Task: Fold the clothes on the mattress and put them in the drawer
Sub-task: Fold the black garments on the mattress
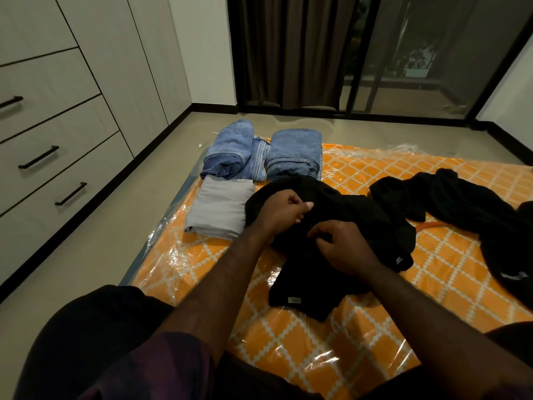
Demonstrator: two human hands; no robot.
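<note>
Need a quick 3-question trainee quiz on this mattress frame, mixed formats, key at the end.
1. True or false: the grey folded garment lies nearer the camera than the folded jeans.
2. Multiple choice: what are the left hand and right hand gripping? A) the jeans B) the black garment C) a drawer handle
3. Fill in: the drawers beside the mattress are all ____.

Key: 1 true; 2 B; 3 closed. A second black pile lies unfolded at the right.
</note>
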